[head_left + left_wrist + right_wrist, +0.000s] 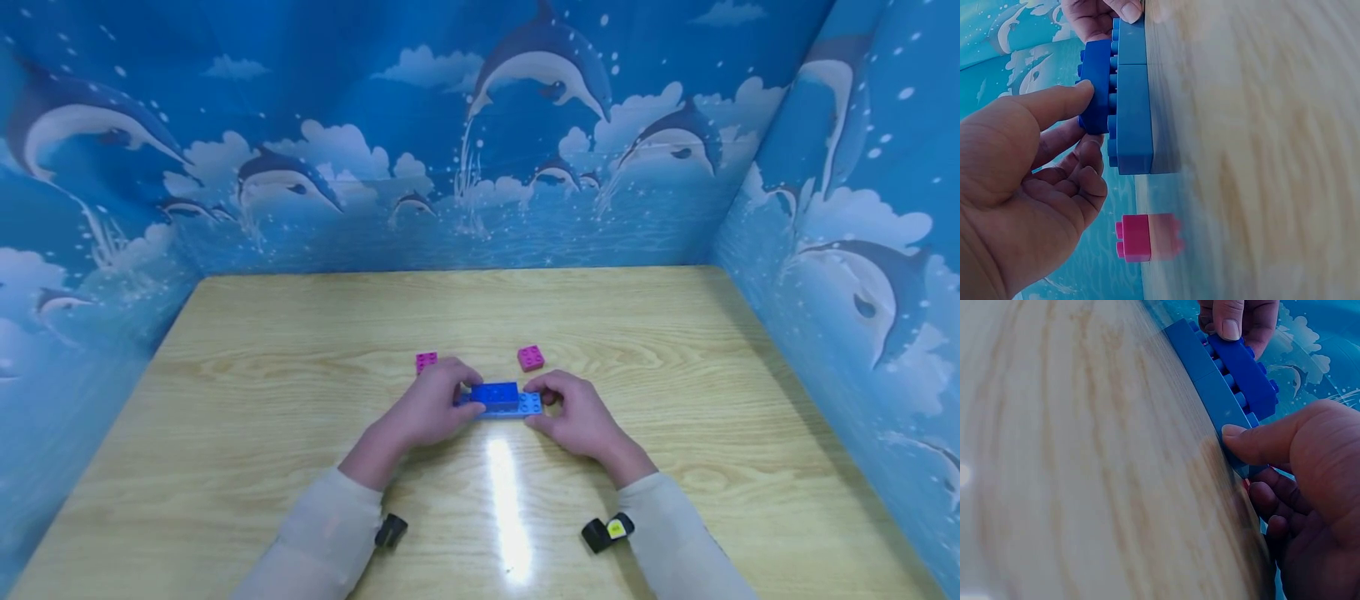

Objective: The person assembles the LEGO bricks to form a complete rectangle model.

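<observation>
Two light blue toy building bricks [529, 403] lie end to end on the table, a seam showing between them in the left wrist view. A dark blue brick [495, 394] sits on their studs, straddling that seam. My left hand [435, 407] pinches the dark blue brick at its left end, thumb [1079, 94] on the near side. At the other end of the row, my right hand [577, 415] grips the right light blue brick [1213, 403] between thumb and fingers. Studs stay bare at both ends of the row.
Behind the left hand is a pink brick [426, 361], partly covered by it. Another pink brick [531, 358] lies behind the row, near the right hand. The wooden table [300, 317] meets dolphin-printed cloth [360, 208] at the back and sides.
</observation>
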Demonstrator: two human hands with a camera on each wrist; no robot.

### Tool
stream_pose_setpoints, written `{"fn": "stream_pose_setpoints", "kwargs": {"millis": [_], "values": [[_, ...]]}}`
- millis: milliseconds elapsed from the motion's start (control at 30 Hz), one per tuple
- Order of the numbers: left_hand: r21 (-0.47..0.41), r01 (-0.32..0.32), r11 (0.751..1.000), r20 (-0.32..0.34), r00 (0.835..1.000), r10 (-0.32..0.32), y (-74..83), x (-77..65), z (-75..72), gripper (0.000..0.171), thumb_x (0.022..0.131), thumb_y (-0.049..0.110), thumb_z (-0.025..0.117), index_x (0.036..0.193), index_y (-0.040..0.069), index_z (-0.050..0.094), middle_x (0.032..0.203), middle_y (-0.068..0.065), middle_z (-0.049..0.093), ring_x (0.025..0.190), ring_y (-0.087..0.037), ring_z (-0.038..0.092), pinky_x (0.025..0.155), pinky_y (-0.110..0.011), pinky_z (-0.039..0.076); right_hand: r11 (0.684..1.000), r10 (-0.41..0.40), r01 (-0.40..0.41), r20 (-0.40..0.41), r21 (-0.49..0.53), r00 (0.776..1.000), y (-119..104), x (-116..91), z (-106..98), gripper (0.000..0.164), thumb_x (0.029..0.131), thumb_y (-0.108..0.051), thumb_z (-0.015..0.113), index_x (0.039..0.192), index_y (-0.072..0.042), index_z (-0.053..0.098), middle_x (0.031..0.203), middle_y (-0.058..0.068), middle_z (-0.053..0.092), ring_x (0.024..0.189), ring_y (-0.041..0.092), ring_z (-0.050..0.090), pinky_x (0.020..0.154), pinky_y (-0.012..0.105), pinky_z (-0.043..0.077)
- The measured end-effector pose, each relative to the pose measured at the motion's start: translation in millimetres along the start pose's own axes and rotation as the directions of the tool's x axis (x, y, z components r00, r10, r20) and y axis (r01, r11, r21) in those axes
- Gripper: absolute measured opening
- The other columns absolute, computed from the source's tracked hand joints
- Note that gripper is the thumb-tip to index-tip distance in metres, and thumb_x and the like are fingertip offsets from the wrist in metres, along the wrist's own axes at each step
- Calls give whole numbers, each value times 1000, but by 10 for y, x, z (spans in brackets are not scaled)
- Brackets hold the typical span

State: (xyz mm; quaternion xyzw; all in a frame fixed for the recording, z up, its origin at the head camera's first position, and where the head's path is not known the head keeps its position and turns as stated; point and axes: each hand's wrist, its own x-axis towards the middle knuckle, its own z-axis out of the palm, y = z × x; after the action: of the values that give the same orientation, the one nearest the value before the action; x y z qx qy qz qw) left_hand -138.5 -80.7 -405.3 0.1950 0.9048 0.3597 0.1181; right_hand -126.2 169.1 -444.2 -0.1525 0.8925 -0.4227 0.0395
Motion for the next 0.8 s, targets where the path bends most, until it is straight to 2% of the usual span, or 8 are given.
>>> {"fn": "stream_pose_setpoints", "kwargs": {"millis": [333,567,800], "values": [[30,-13,999,23,1000,13,-16,-9,-2,34,91,22,76,121,9,68,102,4,58,88,-13,54,75,-29,50,1000,-16,16,-3,2,1000,6,3,12,36,79,-6,84,112,-10,70,102,-3,64,92,18,58,84,37,51],[28,-25,999,20,999,25,-37,4,7,34,90,22,76,121,9,68,100,4,58,87,-13,54,74,-29,50,999,-48,48,-23,-10,999,-6,17,10,48,74,-15,89,118,-11,69,104,-4,63,93,17,56,83,37,50],[12,-27,1000,20,999,27,-11,-5,3,33,91,21,75,121,8,68,100,3,58,85,-14,54,73,-29,50,993,-122,122,-40,3,992,-90,62,30,41,80,-23,86,116,-10,70,112,-3,65,100,17,59,87,38,51]]}}
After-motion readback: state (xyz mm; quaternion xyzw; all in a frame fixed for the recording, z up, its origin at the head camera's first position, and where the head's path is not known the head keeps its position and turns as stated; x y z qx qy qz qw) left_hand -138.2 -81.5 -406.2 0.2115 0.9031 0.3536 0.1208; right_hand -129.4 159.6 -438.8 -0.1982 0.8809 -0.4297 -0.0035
